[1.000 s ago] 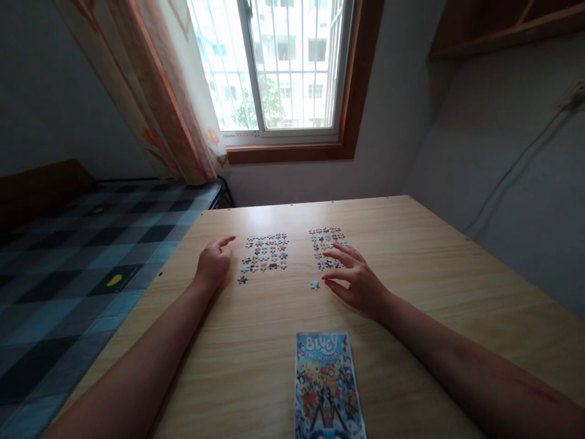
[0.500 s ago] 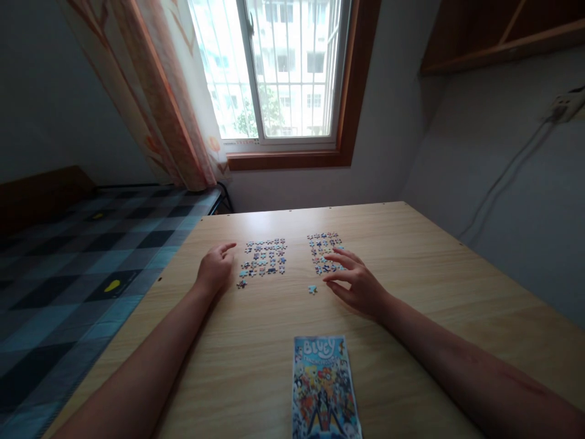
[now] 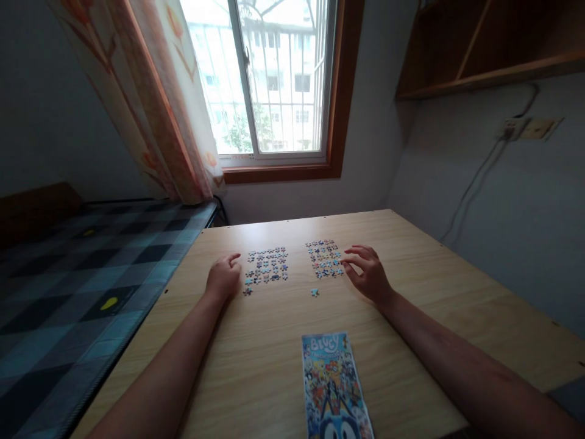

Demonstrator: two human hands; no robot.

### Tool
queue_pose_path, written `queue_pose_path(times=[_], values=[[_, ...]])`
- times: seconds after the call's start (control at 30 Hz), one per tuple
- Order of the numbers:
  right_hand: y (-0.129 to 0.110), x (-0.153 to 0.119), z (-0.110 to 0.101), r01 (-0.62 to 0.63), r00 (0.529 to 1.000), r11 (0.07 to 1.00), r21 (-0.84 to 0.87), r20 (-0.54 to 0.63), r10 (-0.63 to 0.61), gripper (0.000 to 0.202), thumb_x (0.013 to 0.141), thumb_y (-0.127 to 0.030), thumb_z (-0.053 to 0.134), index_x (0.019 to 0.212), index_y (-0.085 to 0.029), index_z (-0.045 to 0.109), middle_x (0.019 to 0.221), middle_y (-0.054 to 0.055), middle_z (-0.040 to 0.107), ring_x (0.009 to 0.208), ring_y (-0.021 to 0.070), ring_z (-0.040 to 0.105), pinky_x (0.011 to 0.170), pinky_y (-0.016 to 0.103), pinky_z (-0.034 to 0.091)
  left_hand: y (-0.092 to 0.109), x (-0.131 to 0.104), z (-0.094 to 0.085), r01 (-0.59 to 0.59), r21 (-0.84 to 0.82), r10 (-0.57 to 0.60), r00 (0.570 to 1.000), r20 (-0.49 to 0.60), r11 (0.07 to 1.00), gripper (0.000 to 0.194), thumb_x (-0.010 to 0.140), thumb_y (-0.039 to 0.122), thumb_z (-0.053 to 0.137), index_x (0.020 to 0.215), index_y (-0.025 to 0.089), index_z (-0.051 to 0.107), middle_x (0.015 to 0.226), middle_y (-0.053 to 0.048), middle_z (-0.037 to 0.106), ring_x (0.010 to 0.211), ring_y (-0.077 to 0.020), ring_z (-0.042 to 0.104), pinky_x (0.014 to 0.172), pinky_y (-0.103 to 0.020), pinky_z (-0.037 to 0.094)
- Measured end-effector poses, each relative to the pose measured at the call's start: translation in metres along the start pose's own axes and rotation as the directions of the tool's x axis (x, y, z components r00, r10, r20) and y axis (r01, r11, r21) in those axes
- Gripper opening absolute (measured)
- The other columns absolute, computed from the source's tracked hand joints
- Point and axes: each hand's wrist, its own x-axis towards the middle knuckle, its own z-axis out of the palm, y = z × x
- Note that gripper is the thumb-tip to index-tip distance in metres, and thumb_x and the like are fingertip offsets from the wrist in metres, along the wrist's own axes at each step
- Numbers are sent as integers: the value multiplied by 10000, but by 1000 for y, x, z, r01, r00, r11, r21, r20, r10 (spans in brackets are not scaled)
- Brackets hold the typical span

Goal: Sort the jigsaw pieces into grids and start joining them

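Small jigsaw pieces lie in rows in two groups, a left group (image 3: 267,265) and a right group (image 3: 325,257). My left hand (image 3: 223,275) rests on the table just left of the left group, index finger stretched out, holding nothing that I can see. At the right group's right edge is my right hand (image 3: 368,272), fingers bent and apart; its fingertips come close to the edge pieces, and I cannot tell whether they touch. One light blue jigsaw piece (image 3: 315,292) lies alone below the right group. A darker jigsaw piece (image 3: 247,292) sits below the left group.
A "Bluey" picture sheet (image 3: 336,384) lies at the near side of the wooden table (image 3: 256,347). Left of the table is a bed with a checked cover (image 3: 114,268). A window (image 3: 274,91) and curtain (image 3: 169,110) are behind; a shelf (image 3: 493,73) hangs at right.
My right hand has drawn back to the right, off the right group, uncovering its pieces. My left hand stays beside the left group. The camera view has shifted a little.
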Motion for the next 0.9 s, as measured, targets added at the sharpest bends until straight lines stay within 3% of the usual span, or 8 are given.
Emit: queue_pose_path(times=[0.2, 0.9], values=[[5, -2, -3, -66, 998, 991, -116, -26, 63, 164, 888, -256, 588, 810, -202, 723, 873, 60, 679, 908, 220, 582, 903, 406, 445, 0, 0, 4, -58, 37, 58, 998, 3, 998, 446, 808, 200, 438, 1154, 109, 705, 1182, -129, 703, 1114, -268, 628, 1040, -363, 443], [19, -5, 7, -108, 993, 967, -230, 18, 116, 177, 876, -237, 565, 767, -190, 697, 821, 59, 668, 843, 219, 552, 842, 376, 419, -2, 1, 16, -60, 99, 59, 998, 12, 993, 413, 845, 241, 462, 1173, 148, 695, 1212, -125, 683, 1146, -298, 583, 1017, -395, 427]])
